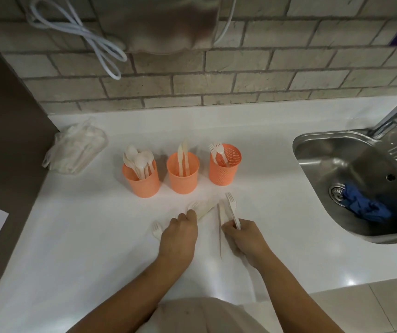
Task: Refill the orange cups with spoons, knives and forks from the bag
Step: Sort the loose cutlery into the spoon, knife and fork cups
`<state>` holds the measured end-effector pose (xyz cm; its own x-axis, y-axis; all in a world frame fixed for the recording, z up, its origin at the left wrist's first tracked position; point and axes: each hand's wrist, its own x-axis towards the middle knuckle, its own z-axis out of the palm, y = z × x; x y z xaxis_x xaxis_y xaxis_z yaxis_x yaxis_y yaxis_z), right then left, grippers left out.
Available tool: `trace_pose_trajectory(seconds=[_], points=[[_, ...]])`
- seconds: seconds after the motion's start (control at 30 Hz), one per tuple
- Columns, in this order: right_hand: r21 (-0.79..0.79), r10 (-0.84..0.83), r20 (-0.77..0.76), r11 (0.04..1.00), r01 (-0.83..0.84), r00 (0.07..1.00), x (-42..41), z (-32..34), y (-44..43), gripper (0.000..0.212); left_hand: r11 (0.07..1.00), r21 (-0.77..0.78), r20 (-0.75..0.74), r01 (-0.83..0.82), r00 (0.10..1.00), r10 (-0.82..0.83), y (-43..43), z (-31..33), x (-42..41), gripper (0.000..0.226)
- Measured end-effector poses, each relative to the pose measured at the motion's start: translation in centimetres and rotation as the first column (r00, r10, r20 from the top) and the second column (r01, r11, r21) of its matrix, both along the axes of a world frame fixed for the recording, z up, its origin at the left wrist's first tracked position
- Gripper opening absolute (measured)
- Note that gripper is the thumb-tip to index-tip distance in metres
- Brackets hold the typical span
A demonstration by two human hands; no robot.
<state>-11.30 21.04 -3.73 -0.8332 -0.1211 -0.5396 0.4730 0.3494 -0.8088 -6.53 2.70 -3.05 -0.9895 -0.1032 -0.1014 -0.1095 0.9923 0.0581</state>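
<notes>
Three orange plastic cups stand in a row mid-table, nearer the back edge: left cup [142, 181] full of white spoons, middle cup [183, 179] two knives, right cup [223, 171] perforated, a few forks inside. All cutlery is pale cream plastic. Clear bag [77, 147] with more cutlery lies at the table's back left corner, well apart from both hands. Right hand [245, 239] is in front of the right cup, gripping a bundle of forks [231, 209], tines pointing toward the cups. Thin knife [220, 236] lies flat on the table just left of that hand. Left hand [180, 234] is palm down in front of the middle cup, bent fingertips on loose cutlery [203, 209]; pinching or only touching, cannot tell. Single fork [156, 230] lies just left of the left hand. Sink [312, 150] at the table's right edge, blue cloth [368, 209] inside
</notes>
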Motion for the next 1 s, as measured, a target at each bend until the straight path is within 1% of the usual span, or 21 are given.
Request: trace_pose_trajectory(seconds=[0.07,0.1,0.23,0.33,0.4,0.47,0.53,0.6,0.63,0.7,0.77,0.83,0.9,0.93,0.97,1.0], points=[[-0.026,-0.007,0.018,1.000,0.008,1.000,0.1,0.0,0.2,0.037,1.000,-0.022,-0.023,0.002,1.000,-0.002,0.4,-0.8,-0.2,0.061],[-0.036,-0.010,0.028,0.999,0.012,1.000,0.2,0.0,0.3,0.037,0.999,-0.051,-0.038,0.011,0.999,-0.013,0.6,-1.0,-0.2,0.059],[-0.054,0.002,0.037,0.999,0.000,0.999,0.3,0.2,0.7,0.035,0.989,-0.148,-0.108,0.030,0.993,-0.046,1.1,-1.3,-0.6,0.042],[-0.072,0.031,0.034,0.997,-0.028,0.999,0.3,0.3,0.9,0.026,0.987,-0.150,-0.146,0.059,0.986,-0.081,0.9,-1.6,-0.5,0.041],[-0.099,0.029,0.056,0.995,-0.024,0.998,0.3,0.3,1.0,0.023,0.994,-0.085,-0.175,0.075,0.981,-0.089,0.8,-1.7,-0.4,0.045],[-0.139,0.028,0.074,0.990,-0.018,0.997,0.2,0.3,1.3,0.020,0.998,0.037,-0.173,0.050,0.984,-0.043,0.8,-1.6,-0.2,0.046],[-0.189,0.028,0.087,0.982,-0.011,0.996,0.2,0.4,1.7,0.016,0.976,0.218,-0.164,-0.023,0.985,0.060,1.1,-1.3,0.0,0.035],[-0.238,0.022,0.104,0.971,0.003,0.994,0.1,0.6,2.2,0.014,0.908,0.392,-0.144,-0.150,0.965,0.221,1.6,-1.0,0.1,0.014],[-0.256,0.020,0.105,0.967,0.008,0.994,0.1,0.7,2.5,0.014,0.849,0.485,-0.116,-0.209,0.947,0.299,2.0,-0.8,0.3,0.007],[-0.280,0.018,0.094,0.960,0.009,0.995,0.1,1.0,3.0,0.013,0.699,0.653,-0.053,-0.292,0.903,0.427,2.9,-0.1,0.7,0.006],[-0.311,0.020,0.079,0.950,0.006,0.997,0.1,1.5,3.4,0.012,0.557,0.754,0.032,-0.347,0.867,0.497,4.3,1.0,1.3,0.012],[-0.345,0.029,0.057,0.938,-0.007,0.998,0.3,2.1,3.6,0.011,0.425,0.818,0.134,-0.388,0.847,0.515,5.7,1.8,1.8,0.027],[-0.368,0.040,0.031,0.930,-0.025,0.999,0.5,2.8,3.5,0.010,0.302,0.872,0.205,-0.386,0.846,0.492,7.0,2.4,2.2,0.038],[-0.375,0.047,0.018,0.926,-0.037,0.999,0.6,3.0,3.4,0.011,0.266,0.887,0.223,-0.377,0.854,0.469,7.5,2.5,2.4,0.041],[-0.376,0.056,0.004,0.925,-0.050,0.998,0.8,3.1,3.2,0.013,0.255,0.894,0.232,-0.368,0.868,0.440,8.0,2.6,2.5,0.043],[-0.366,0.067,-0.015,0.928,-0.068,0.998,0.9,3.2,3.0,0.014,0.263,0.895,0.238,-0.361,0.883,0.404,8.3,2.6,2.5,0.042]])
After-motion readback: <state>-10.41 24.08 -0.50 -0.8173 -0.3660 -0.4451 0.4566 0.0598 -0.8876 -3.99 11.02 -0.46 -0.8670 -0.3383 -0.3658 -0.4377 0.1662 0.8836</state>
